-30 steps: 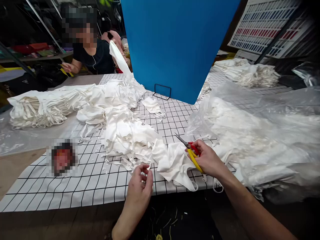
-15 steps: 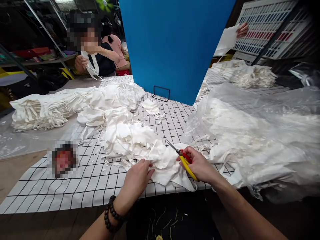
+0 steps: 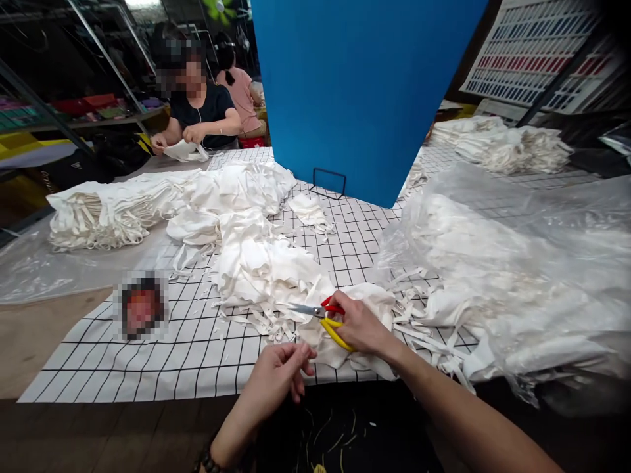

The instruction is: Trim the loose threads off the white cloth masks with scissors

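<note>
Scissors [image 3: 308, 309] with one red and one yellow handle are held in my right hand [image 3: 362, 322], fingers closed round the handles. Their silver blades point left, over white cloth pieces and cut strips. My left hand [image 3: 280, 374] is just below, at the table's front edge, its thumb and forefinger close together in a loose pinch and the other fingers curled under. Whatever lies between its fingertips is hidden. A white cloth piece [image 3: 330, 345] with a strap lies beside those fingertips and under my right hand. Behind the blades is a heap of white cloth pieces [image 3: 266, 263].
A blue board [image 3: 355, 98] stands on the checked cloth [image 3: 197, 361]. Stacked white pieces [image 3: 98, 213] lie left, and a clear plastic bag [image 3: 493, 263] of white cloth lies right. Across the table a co-worker [image 3: 207, 112] handles a white piece; another person sits behind.
My right hand has moved left with the scissors, whose blades have swung from pointing up-left to pointing left. My left hand has shifted slightly down. The co-worker's hands have lowered. The view has shifted.
</note>
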Tool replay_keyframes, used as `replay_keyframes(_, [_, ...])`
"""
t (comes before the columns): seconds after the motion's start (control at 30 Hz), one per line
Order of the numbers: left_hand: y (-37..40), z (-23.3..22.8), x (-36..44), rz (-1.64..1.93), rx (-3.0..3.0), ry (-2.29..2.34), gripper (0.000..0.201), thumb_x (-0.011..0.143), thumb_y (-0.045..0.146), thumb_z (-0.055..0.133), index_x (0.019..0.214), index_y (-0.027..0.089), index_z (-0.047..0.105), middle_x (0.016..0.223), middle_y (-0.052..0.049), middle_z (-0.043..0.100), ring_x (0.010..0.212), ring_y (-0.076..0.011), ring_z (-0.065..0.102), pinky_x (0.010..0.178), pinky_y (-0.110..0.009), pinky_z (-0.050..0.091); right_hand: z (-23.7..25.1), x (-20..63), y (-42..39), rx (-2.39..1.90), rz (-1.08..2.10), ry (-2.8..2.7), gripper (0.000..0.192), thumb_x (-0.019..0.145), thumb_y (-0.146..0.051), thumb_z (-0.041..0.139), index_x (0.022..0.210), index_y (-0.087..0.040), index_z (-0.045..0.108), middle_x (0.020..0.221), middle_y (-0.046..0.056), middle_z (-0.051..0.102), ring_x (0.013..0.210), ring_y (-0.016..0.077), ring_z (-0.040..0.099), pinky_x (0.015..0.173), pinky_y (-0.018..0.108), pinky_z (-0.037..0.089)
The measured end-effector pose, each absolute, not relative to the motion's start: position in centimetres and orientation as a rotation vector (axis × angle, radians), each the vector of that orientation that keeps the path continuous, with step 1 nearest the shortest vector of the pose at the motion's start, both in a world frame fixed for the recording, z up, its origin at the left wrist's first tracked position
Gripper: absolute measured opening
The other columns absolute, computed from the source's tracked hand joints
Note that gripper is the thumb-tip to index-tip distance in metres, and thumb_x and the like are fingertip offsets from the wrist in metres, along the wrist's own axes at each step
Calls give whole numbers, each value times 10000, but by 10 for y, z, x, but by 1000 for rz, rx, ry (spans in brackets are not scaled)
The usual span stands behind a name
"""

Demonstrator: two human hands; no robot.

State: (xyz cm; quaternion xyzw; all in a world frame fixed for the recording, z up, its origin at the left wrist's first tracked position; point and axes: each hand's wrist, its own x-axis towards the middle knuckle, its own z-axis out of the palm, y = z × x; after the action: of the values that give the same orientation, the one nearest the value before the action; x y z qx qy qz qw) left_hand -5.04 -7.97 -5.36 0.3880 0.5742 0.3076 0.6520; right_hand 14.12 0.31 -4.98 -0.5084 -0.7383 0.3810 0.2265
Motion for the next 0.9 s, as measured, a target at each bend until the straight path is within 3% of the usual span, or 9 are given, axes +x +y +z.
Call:
replay_keyframes(0.13, [-83, -45, -33, 765, 564, 1040, 430, 835, 473, 639, 1022, 89, 692, 913, -117, 706, 555, -92, 611, 505, -197, 498, -21, 152, -12, -1252, 1066, -1953, 213, 776, -146, 584, 943, -238, 489, 809, -25, 621, 680, 132, 562, 587, 224, 409])
replay_keyframes(0.33, [-71, -32, -10, 941, 472, 969, 334, 788, 429, 718, 766, 101, 660, 586, -1, 597, 455, -55, 498, 407, -145, 365, -2, 159, -56, -1119, 804, -2151, 180, 773, -85, 552, 853, -236, 496, 773, -8, 602, 695, 156, 542, 664, 282, 418])
replay_keyframes(0.43, [-72, -30, -10, 972, 464, 967, 284, 757, 362, 766, 789, 109, 640, 664, -7, 634, 486, -43, 503, 443, -141, 373, -8, 165, -67, -1142, 987, -2087, 196, 762, -90, 579, 853, -244, 498, 774, -8, 608, 678, 159, 544, 622, 273, 425])
replay_keyframes(0.57, [-77, -24, -13, 1046, 516, 947, 259, 811, 348, 719, 923, 135, 625, 811, -18, 674, 398, 16, 307, 374, -130, 260, -15, 174, -56, -1219, 1176, -1668, 233, 775, -156, 659, 900, -260, 492, 843, -6, 611, 696, 151, 542, 591, 251, 434])
replay_keyframes(0.7, [-78, -15, -12, 988, 621, 900, 274, 827, 353, 701, 955, 118, 642, 829, -30, 650, 436, 2, 343, 407, -144, 324, -19, 168, -38, -1086, 1337, -1560, 272, 776, -212, 717, 925, -262, 495, 970, 13, 622, 766, 148, 563, 667, 263, 462])
replay_keyframes(0.8, [-75, -11, -13, 944, 687, 892, 271, 846, 380, 669, 890, 114, 650, 796, -19, 624, 425, -1, 350, 403, -153, 328, -22, 156, -30, -975, 1492, -1513, 332, 742, -255, 765, 920, -257, 484, 933, 9, 633, 736, 142, 577, 660, 265, 474])
replay_keyframes(0.9, [-72, -11, -16, 884, 804, 938, 311, 874, 424, 614, 908, 118, 663, 772, -29, 622, 417, -19, 378, 403, -171, 337, -25, 152, -26, -961, 1441, -1401, 304, 772, -303, 735, 906, -249, 468, 901, 12, 642, 673, 125, 560, 618, 255, 466])
